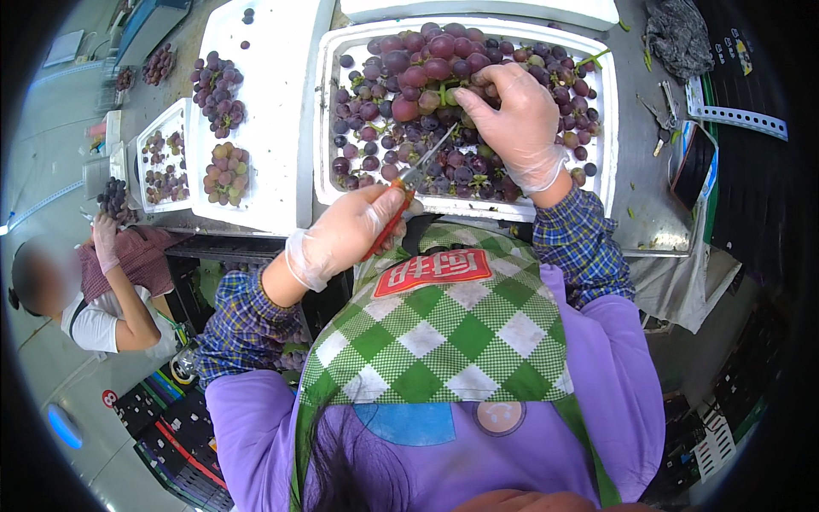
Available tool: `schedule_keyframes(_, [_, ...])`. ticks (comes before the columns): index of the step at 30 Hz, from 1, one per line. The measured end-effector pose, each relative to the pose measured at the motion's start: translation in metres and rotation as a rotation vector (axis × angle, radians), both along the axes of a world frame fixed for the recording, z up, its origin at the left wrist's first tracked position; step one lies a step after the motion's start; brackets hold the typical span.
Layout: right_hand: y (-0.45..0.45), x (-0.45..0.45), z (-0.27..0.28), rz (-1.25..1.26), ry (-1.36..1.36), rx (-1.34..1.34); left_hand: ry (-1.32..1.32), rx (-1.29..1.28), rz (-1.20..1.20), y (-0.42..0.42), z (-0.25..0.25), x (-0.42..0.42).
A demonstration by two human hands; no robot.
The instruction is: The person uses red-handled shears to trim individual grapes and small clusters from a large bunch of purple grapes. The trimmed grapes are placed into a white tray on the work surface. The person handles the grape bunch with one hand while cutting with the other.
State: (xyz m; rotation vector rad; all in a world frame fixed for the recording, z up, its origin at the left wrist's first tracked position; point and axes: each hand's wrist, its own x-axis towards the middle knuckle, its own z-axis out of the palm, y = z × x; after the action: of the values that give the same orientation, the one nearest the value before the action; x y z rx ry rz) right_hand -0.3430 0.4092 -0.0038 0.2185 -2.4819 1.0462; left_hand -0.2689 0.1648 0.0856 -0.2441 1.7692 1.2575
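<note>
My left hand (352, 230), in a clear glove, holds small snips (389, 227) with red handles. Their thin metal blades point up and right toward the grapes. My right hand (518, 121), also gloved, pinches the green stem area of a large red-purple grape bunch (427, 64). That bunch is over a white foam tray (324, 121) with many loose grapes and small clusters (461, 169) in it. The blade tips are just below the bunch and apart from my right fingers. Part of the bunch is hidden behind my right hand.
At left, a white foam surface (275, 115) bears a purple bunch (217, 93) and a paler bunch (226, 174). A smaller tray (165, 200) holds more grapes. Another gloved person (128, 288) works at far left. Keys (668, 112) and a phone (694, 166) lie right.
</note>
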Motion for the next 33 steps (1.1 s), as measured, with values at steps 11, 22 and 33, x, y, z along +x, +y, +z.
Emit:
schedule_keyframes(11, [-0.011,-0.003,-0.013,-0.068,0.076,-0.114,-0.055,0.182,0.09,0.003,-0.01,0.018])
schedule_keyframes(22, [0.009,0.01,-0.028,0.003,-0.256,-0.732,-0.083,0.187,0.108,0.016,0.006,-0.014])
schedule_keyframes(33, [0.062,0.031,-0.019,-0.053,-0.461,-1.057,-0.128,0.204,0.11,0.011,0.003,-0.006])
